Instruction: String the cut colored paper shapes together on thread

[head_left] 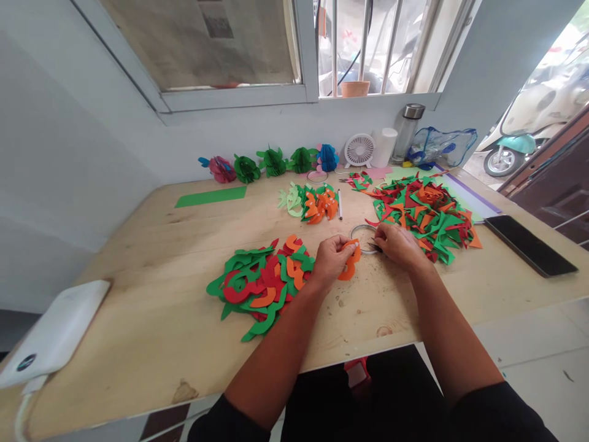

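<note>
Orange paper, cut in a curved, lobed shape [349, 271], was pinched between the thumb and fingers of the left hand [331, 259], low over the pale wooden bench [151, 258]. The right hand [396, 244] was closed round a small dark pointed tool [376, 246], whose exact kind could not be told. A thin grey ring [363, 226] lay between the two, at the right fingertips. The step in hand looked like close work on that one piece, though whether the tool touched it was unclear; as a judgement, the next move called for a steady left pinch and tool points kept clear of the fingers. The piece hung just beyond the left fingertips, on the side facing the right hand and a little apart from it. Beside the left forearm spread a loose pile of red, green and orange cut paper shapes [271, 288], and beyond the right hand rose a heap of jagged red, green and orange paper scraps [427, 212]. Farther back sat a smaller group of light green, green and orange paper pieces [322, 205], with a slim white pen [340, 205] just beside it.
</note>
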`<act>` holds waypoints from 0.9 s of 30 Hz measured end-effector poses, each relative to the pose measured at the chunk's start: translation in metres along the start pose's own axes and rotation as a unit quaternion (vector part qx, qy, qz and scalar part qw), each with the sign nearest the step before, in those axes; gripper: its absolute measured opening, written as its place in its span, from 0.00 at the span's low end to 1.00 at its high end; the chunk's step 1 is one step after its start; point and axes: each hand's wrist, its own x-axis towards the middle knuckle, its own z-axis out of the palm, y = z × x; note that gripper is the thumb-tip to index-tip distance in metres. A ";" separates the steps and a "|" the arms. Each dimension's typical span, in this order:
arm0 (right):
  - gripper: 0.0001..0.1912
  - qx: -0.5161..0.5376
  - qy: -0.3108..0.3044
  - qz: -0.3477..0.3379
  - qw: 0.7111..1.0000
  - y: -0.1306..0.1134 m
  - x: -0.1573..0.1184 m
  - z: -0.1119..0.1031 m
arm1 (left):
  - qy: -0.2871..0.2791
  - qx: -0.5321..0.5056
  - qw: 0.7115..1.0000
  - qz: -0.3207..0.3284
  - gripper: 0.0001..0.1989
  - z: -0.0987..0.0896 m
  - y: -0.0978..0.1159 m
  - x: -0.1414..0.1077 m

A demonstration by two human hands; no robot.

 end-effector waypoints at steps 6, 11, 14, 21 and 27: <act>0.07 -0.005 -0.003 -0.001 1.000 0.002 0.001 0.000 | -0.002 -0.001 1.000 -0.008 0.09 0.000 0.003 -0.001; 0.05 0.025 0.008 0.011 1.000 0.004 0.001 0.000 | 0.000 0.004 1.000 -0.010 0.10 0.000 0.004 0.000; 0.04 0.083 0.038 0.008 0.996 0.004 0.002 -0.001 | 0.010 -0.006 1.000 -0.008 0.10 0.000 0.004 0.001; 0.13 0.481 -0.011 -0.048 0.875 -0.011 -0.002 -0.004 | 0.082 -0.048 0.995 -0.008 0.11 -0.002 0.012 -0.001; 0.14 0.560 -0.089 -0.077 0.820 -0.030 -0.014 -0.005 | 0.138 -0.087 0.986 0.026 0.08 -0.002 0.021 -0.004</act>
